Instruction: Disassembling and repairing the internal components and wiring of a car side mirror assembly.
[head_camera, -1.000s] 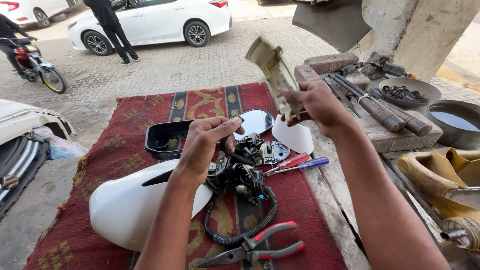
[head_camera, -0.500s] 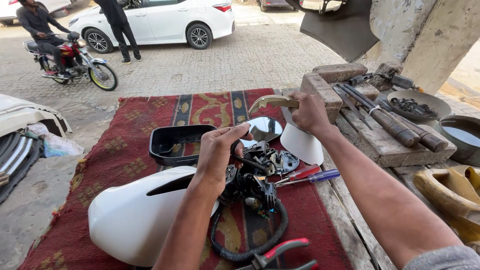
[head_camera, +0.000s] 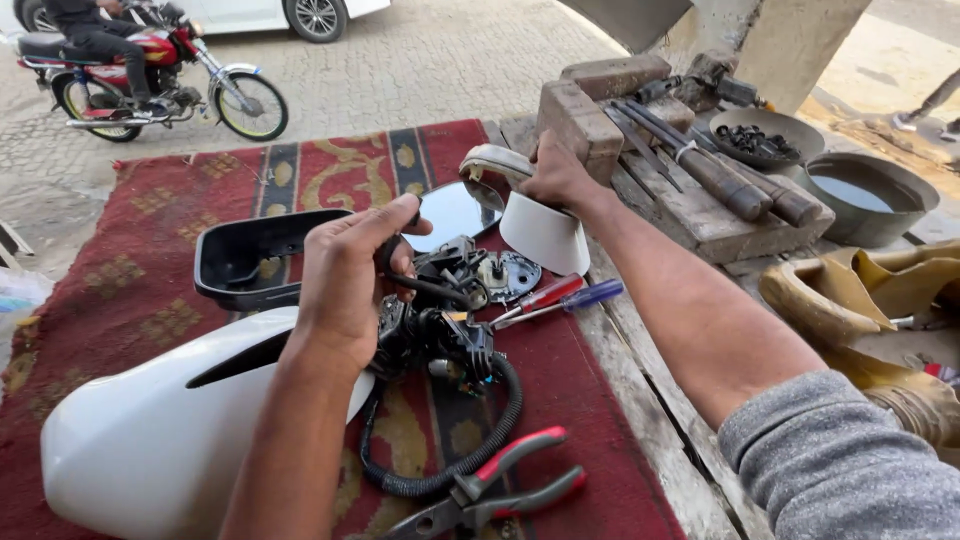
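Note:
My left hand (head_camera: 345, 280) grips a black mirror motor assembly (head_camera: 440, 335) with a ribbed black cable (head_camera: 470, 445) looping off it, over a red patterned rug (head_camera: 140, 215). My right hand (head_camera: 555, 175) holds a curved beige plastic piece (head_camera: 495, 160) down by a white mirror cap (head_camera: 545, 235) and a loose mirror glass (head_camera: 455, 212). A large white mirror housing (head_camera: 150, 440) lies under my left forearm. A black mirror frame (head_camera: 245, 258) sits behind my left hand.
Red-handled pliers (head_camera: 500, 485) lie at the rug's near edge, two screwdrivers (head_camera: 555, 298) beside the parts. Wooden blocks and hammers (head_camera: 700, 170), a bowl of small parts (head_camera: 765, 140) and a water basin (head_camera: 860, 195) stand to the right. A rider on a motorcycle (head_camera: 150, 85) passes behind.
My right hand has brought the beige piece down from the air to the rug beside the white cap. My left hand stays on the motor assembly. The motorcycle has rolled rightwards.

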